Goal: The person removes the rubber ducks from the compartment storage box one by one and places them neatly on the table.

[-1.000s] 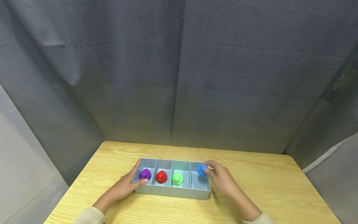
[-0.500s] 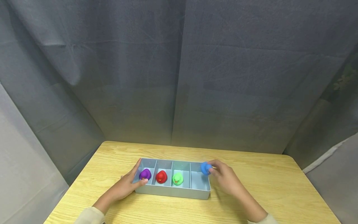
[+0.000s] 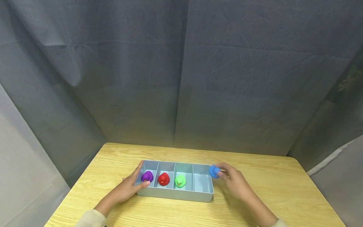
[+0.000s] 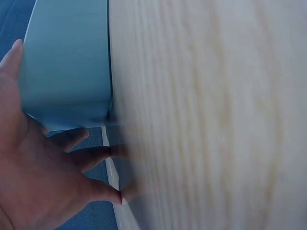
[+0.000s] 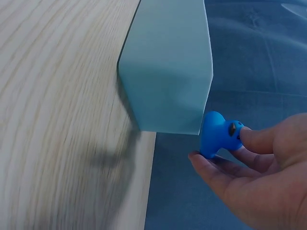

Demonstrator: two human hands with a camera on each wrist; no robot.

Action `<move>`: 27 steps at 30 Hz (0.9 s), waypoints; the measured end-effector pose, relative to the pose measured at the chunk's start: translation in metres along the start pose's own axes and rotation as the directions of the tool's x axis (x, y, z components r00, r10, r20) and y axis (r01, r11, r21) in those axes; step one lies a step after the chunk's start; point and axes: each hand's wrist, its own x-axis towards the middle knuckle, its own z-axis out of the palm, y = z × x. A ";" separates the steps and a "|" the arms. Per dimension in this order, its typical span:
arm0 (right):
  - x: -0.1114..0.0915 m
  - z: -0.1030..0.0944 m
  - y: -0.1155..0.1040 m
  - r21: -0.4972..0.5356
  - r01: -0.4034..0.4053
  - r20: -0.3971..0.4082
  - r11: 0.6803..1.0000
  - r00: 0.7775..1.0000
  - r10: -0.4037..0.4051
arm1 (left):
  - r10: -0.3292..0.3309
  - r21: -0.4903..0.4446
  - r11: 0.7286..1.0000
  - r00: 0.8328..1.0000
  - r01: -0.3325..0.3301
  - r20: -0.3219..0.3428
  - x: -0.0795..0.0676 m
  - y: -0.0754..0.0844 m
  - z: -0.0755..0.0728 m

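A grey-blue divided box (image 3: 174, 194) stands on the table, holding a purple rubber duck (image 3: 147, 176), a red rubber duck (image 3: 163, 179) and a green rubber duck (image 3: 180, 181) in separate compartments. My left hand (image 3: 127, 189) rests at its left end, thumb over the front rim and forefinger along the end. In the left wrist view the other fingers are spread beside the box wall (image 4: 67, 67). My right hand (image 3: 233, 183) pinches a blue rubber duck (image 5: 217, 136) between thumb and fingers, at the top of the box's right end. No duck sits in the rightmost compartment.
The wooden table (image 3: 269, 183) extends to the right of the box and behind it. A grey curtain (image 3: 241, 94) hangs beyond the table's far edge, and pale cloth (image 3: 22, 157) hangs at the left.
My right hand has moved right with the blue duck, from over the rightmost compartment to the box's right rim. The left hand and the box have stayed still.
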 end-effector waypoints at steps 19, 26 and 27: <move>-0.009 -0.003 0.030 -0.019 -0.054 0.020 0.998 0.998 0.055 | 0.003 0.001 1.000 1.000 -0.003 -0.003 -0.003 0.007 -0.003; -0.011 -0.001 0.039 0.003 -0.085 0.057 0.996 0.995 0.085 | 0.004 0.003 1.000 1.000 -0.004 -0.007 -0.002 0.006 -0.003; -0.011 -0.001 0.040 0.006 -0.089 0.061 0.996 0.994 0.089 | 0.003 0.007 1.000 1.000 -0.003 -0.007 -0.002 0.005 -0.002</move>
